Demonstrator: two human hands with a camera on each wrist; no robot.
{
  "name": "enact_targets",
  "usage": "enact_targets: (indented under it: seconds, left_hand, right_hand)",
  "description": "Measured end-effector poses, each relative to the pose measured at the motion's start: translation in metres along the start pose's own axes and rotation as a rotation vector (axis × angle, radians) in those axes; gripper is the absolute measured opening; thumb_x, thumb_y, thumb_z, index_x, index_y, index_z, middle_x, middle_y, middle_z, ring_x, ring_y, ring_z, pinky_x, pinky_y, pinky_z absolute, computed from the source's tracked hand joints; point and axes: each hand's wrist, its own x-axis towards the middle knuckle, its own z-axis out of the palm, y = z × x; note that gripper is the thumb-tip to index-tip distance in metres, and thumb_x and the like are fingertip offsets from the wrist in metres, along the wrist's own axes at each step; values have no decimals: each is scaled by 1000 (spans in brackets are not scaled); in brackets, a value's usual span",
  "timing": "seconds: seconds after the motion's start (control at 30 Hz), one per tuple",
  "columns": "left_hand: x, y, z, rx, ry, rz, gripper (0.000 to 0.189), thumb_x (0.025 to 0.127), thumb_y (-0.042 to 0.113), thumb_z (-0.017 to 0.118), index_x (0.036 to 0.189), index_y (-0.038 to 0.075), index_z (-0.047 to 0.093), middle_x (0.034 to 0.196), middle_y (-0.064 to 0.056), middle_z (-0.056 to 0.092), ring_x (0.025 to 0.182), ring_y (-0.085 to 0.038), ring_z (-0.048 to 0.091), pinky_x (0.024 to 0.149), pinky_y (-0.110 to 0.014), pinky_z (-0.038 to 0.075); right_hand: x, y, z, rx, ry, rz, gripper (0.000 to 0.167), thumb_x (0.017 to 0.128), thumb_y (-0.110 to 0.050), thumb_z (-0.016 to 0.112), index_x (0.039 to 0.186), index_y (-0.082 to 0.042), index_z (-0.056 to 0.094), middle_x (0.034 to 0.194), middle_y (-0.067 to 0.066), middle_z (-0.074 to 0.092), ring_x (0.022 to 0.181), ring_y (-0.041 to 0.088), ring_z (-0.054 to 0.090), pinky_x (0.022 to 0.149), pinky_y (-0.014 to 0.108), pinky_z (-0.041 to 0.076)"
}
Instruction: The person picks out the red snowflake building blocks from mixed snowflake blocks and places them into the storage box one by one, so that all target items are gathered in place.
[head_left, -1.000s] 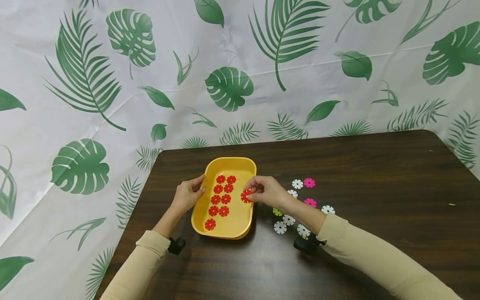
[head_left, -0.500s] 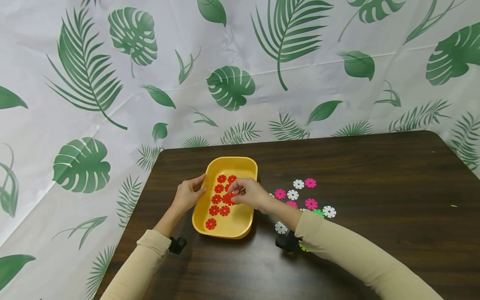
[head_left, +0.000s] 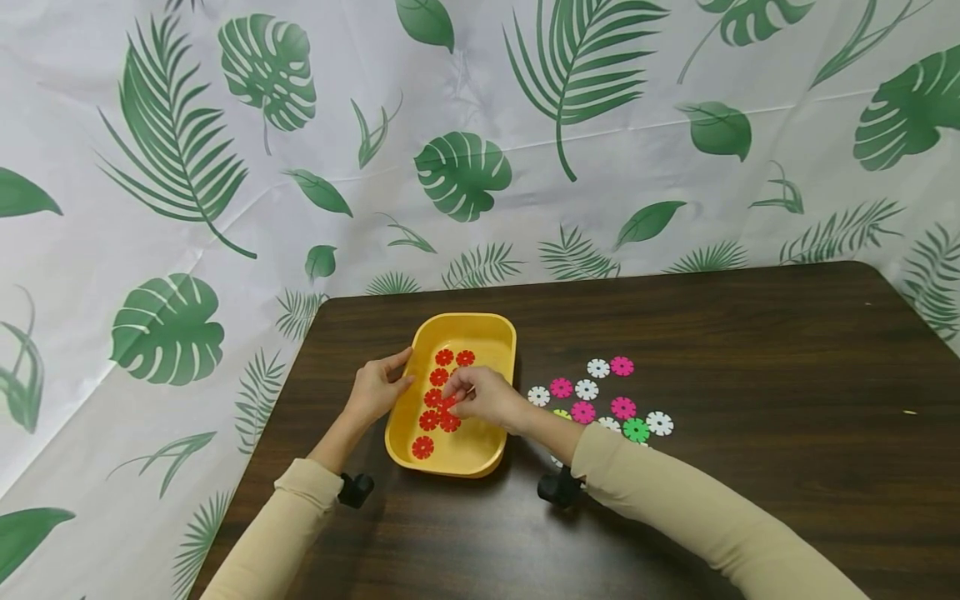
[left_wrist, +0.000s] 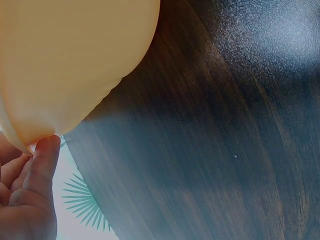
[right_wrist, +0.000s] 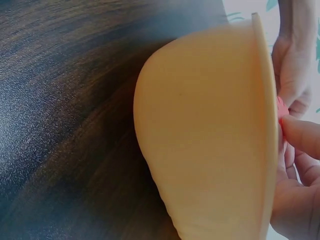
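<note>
A yellow plastic tray [head_left: 474, 454] stands on the dark table, with several red notched plastic discs [head_left: 423, 447] laid out in rows on its floor. My left hand [head_left: 372, 389] grips the tray's left rim between thumb and fingers. In the left wrist view, that hand's fingertips [left_wrist: 49, 145] touch the tray's outer wall [left_wrist: 75, 60]. Reaching over the right rim, my right hand [head_left: 486, 398] pinches a red disc low above the row. A bit of this red disc [right_wrist: 282, 107] shows past the tray's rim in the right wrist view. The hand hides some discs beneath it.
Right of the tray, loose white discs [head_left: 660, 423], pink discs [head_left: 623, 407] and a green disc [head_left: 636, 430] lie on the wooden table [head_left: 750, 358]. My right forearm covers some of them. A leaf-patterned cloth [head_left: 525, 233] hangs behind the table.
My right hand has moved left from the tray's right rim, carrying the red disc over the rows, then slightly lower. The left hand has kept its grip on the rim.
</note>
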Motion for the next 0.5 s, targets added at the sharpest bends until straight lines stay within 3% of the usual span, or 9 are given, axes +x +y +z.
enact_targets:
  seconds: [0.3, 0.5]
  left_hand:
    - [0, 2, -1, -3, -5, 4, 52, 88, 1, 62, 138, 3, 46, 138, -18, 48, 116, -33, 56, 85, -38, 54]
    - [-1, 1, -1, -5, -5, 12, 52, 88, 1, 62, 138, 3, 46, 138, -18, 48, 116, -33, 56, 85, -39, 54]
  right_hand:
    - [7, 5, 10, -141, -51, 35, 12, 76, 7, 71, 86, 1, 65, 70, 0, 54, 66, 9, 49, 58, 14, 47]
    - [8, 4, 17, -161, -91, 88, 11, 76, 8, 70, 83, 1, 65, 66, -1, 53, 60, 8, 50, 53, 15, 46]
